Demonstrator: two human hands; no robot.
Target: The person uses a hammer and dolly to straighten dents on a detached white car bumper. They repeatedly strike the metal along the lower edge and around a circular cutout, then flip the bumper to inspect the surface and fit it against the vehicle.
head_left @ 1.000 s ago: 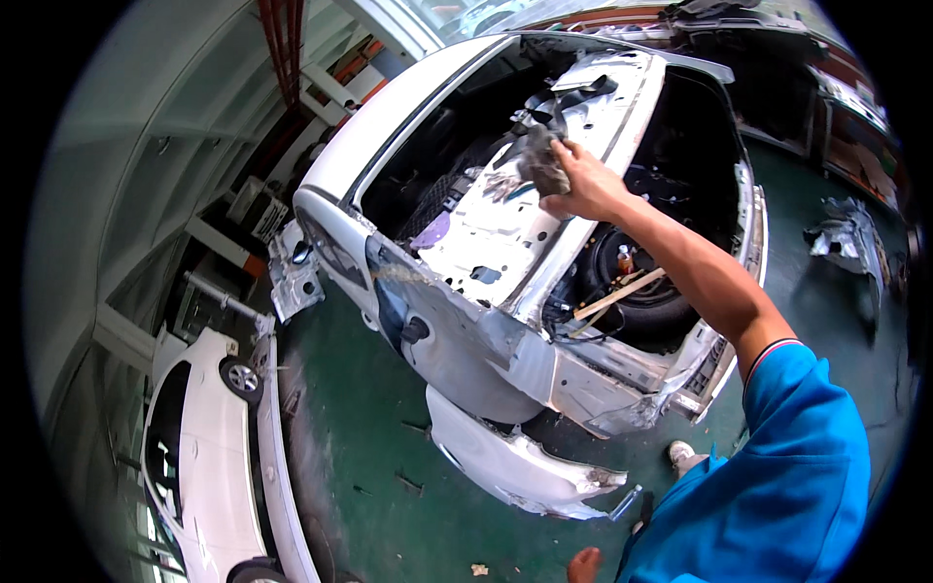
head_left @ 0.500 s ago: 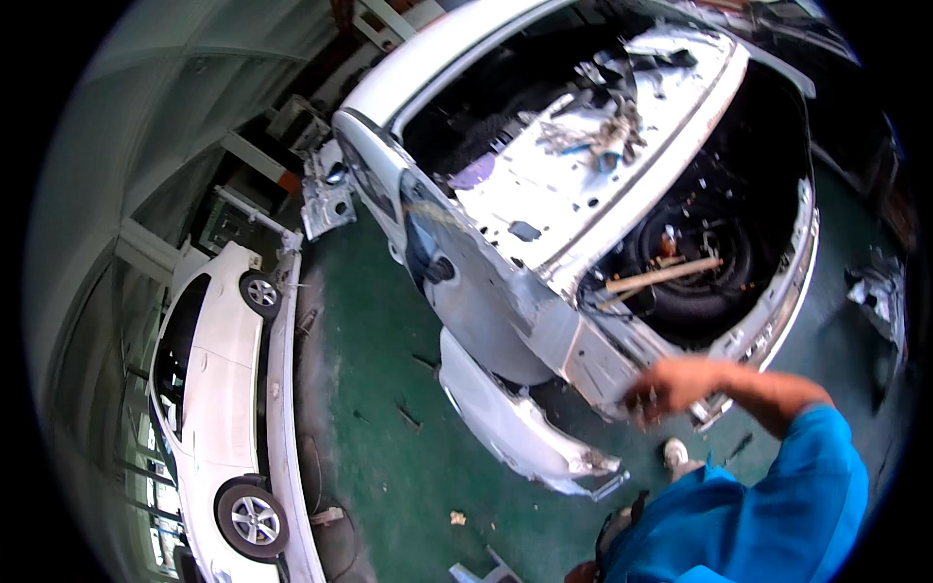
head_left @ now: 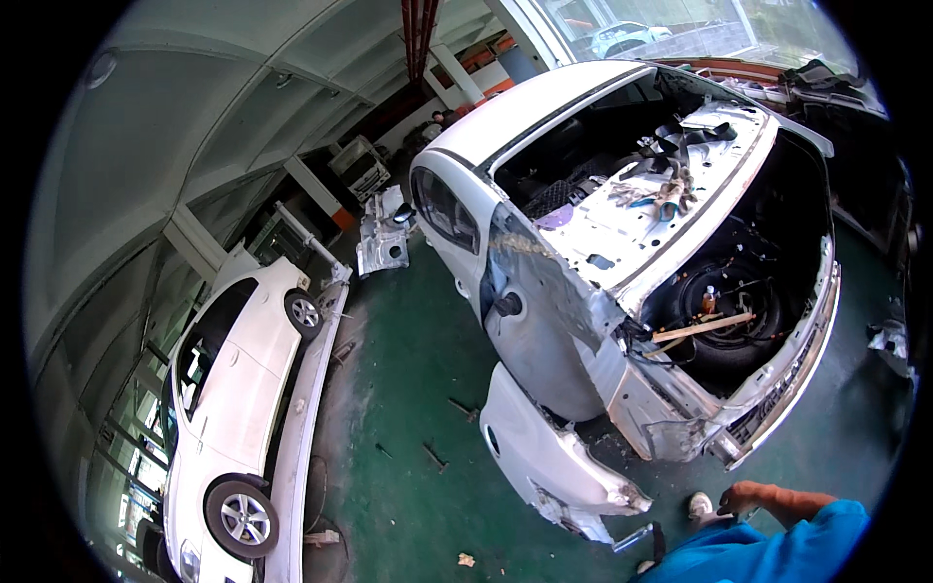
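Observation:
My right hand (head_left: 742,497) is low at the right, in front of my blue shirt and above a shoe (head_left: 700,504). Its fingers look curled; whatever they may hold is hidden. My left hand is out of view. Ahead stands a white car body (head_left: 573,112), its rear stripped and its boot open. The rear corner panel (head_left: 637,400) is bent and torn. In the boot, a wooden stick (head_left: 704,328) lies across the spare wheel (head_left: 724,352) near a small bottle (head_left: 708,299). Gloves (head_left: 673,192) and dark straps rest on the rear shelf.
A detached white bumper (head_left: 554,455) lies on the green floor (head_left: 398,389) beside the car's rear corner. Small tools (head_left: 434,458) are scattered left of it. Another white car (head_left: 228,384) stands on a raised platform (head_left: 303,408) at left. Metal panels (head_left: 383,233) stand farther back.
My right hand has dropped from beside the car's torn rear corner to low in front of my body. The view has tilted up, showing more of the roof and windows behind.

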